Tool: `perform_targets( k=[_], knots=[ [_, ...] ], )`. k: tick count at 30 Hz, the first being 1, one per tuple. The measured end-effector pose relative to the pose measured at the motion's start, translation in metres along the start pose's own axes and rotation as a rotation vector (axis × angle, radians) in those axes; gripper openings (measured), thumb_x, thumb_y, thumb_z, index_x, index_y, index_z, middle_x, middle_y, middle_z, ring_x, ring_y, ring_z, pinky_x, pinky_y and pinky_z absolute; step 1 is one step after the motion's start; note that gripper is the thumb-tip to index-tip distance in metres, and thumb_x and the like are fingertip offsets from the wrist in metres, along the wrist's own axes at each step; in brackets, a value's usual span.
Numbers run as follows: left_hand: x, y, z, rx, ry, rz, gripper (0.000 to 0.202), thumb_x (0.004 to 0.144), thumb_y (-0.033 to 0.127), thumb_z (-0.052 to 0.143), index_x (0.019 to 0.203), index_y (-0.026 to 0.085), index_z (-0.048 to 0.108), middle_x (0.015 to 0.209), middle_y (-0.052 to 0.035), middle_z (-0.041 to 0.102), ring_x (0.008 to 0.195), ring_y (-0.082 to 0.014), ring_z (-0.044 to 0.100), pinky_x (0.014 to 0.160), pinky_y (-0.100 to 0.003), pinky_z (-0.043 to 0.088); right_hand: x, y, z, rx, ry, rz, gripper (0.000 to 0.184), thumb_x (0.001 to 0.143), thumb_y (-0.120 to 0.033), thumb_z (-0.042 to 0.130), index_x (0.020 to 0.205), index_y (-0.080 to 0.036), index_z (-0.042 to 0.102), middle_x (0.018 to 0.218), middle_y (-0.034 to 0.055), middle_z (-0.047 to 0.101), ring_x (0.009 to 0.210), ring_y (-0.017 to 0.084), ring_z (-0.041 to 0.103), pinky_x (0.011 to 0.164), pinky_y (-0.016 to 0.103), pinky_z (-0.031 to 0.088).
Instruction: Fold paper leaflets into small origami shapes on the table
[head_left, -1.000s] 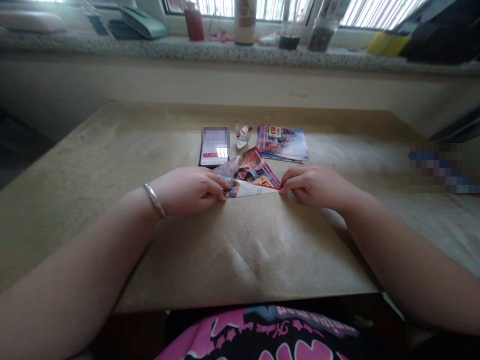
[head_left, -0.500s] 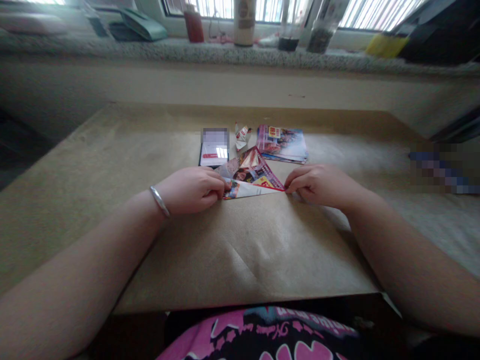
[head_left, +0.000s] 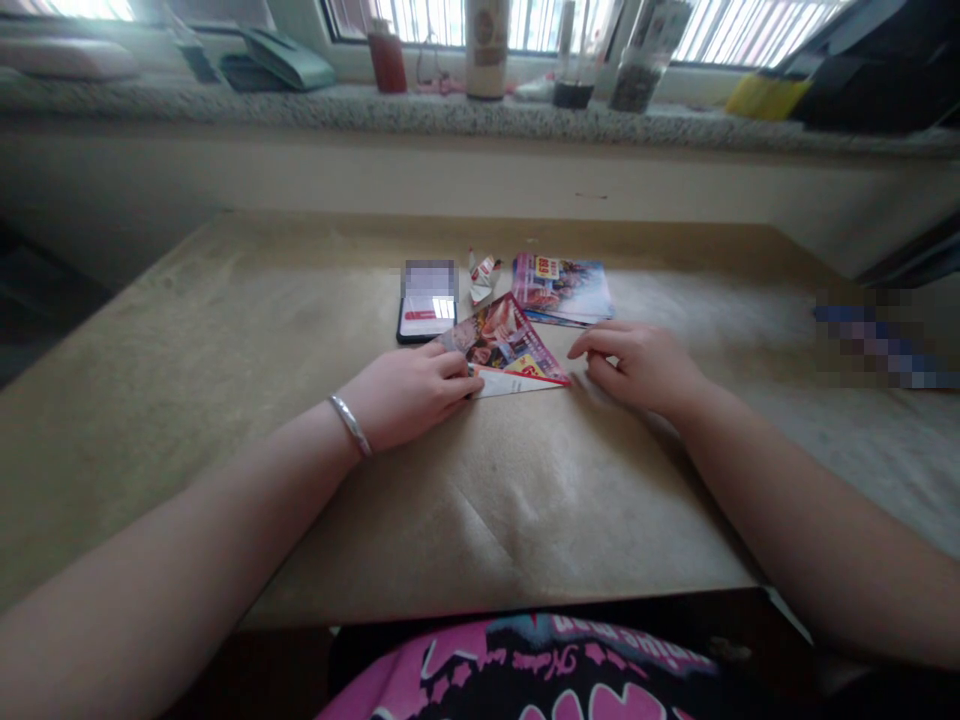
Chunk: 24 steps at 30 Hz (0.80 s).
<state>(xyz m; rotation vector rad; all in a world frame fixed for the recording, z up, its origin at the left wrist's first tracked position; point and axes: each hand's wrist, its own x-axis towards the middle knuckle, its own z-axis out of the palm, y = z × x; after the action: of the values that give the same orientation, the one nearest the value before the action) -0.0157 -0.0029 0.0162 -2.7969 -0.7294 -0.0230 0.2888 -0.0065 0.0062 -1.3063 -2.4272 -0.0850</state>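
Note:
A folded printed flyer [head_left: 501, 340] lies on the table in front of me, a narrow white flap [head_left: 521, 383] turned up along its near edge. My left hand [head_left: 420, 390], with a silver bangle at the wrist, holds the flyer's left end down, fingers on the flap; that end is covered by the hand. My right hand [head_left: 641, 368] is just beyond the flyer's right tip, apart from it, index finger stretched out and thumb separate, holding nothing.
Behind the flyer are a phone [head_left: 426, 315], a small folded paper piece [head_left: 484, 278] and a stack of printed flyers [head_left: 566, 290]. Bottles, one of them red [head_left: 387, 60], line the stone windowsill [head_left: 435, 118]. A blurred blue item [head_left: 874, 340] lies far right.
My right hand has let go of the flyer's right tip and moved slightly right. My left hand has slid right along the folded flap, pressing on it.

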Motion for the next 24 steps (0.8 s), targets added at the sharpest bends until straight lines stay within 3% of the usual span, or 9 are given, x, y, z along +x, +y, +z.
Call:
perform_targets(
  k=[4,11,18,24],
  knots=[
    [0.001,-0.001,0.001,0.009,-0.012,0.040,0.027,0.094,0.020,0.044,0.109,0.018,0.066,0.097,-0.0077,0.065,0.088,-0.0201,0.060,0.075,-0.031,0.052,0.001,-0.007,0.003,0.042,0.052,-0.016,0.031,0.083,-0.016,0.046,0.099,-0.021,0.072,0.101,0.0069,0.071,0.084,0.020,0.065,0.073,0.032,0.049],
    [0.004,0.002,0.008,-0.223,0.150,0.062,0.026,0.096,0.026,0.043,0.104,0.019,0.067,0.109,-0.0066,0.066,0.098,-0.0175,0.062,0.086,-0.030,0.053,0.006,-0.011,0.008,0.113,0.164,-0.151,0.032,0.081,-0.012,0.049,0.104,-0.021,0.070,0.115,0.0081,0.066,0.106,0.022,0.060,0.094,0.039,0.047],
    [0.007,0.001,0.011,-0.319,0.179,0.167,0.029,0.096,0.015,0.039,0.104,0.019,0.066,0.111,-0.0046,0.068,0.104,-0.0160,0.063,0.091,-0.028,0.051,0.011,-0.018,0.012,0.132,0.179,-0.132,0.033,0.081,-0.013,0.052,0.108,-0.023,0.067,0.130,0.0083,0.058,0.118,0.025,0.053,0.102,0.045,0.041],
    [0.009,-0.001,0.011,-0.252,0.228,0.212,0.026,0.097,0.021,0.043,0.102,0.022,0.068,0.109,-0.0011,0.070,0.108,-0.0168,0.061,0.094,-0.029,0.049,0.014,-0.022,0.016,0.153,0.155,-0.054,0.026,0.082,-0.016,0.052,0.100,-0.023,0.069,0.132,0.0070,0.059,0.119,0.025,0.053,0.103,0.045,0.041]
  ],
)
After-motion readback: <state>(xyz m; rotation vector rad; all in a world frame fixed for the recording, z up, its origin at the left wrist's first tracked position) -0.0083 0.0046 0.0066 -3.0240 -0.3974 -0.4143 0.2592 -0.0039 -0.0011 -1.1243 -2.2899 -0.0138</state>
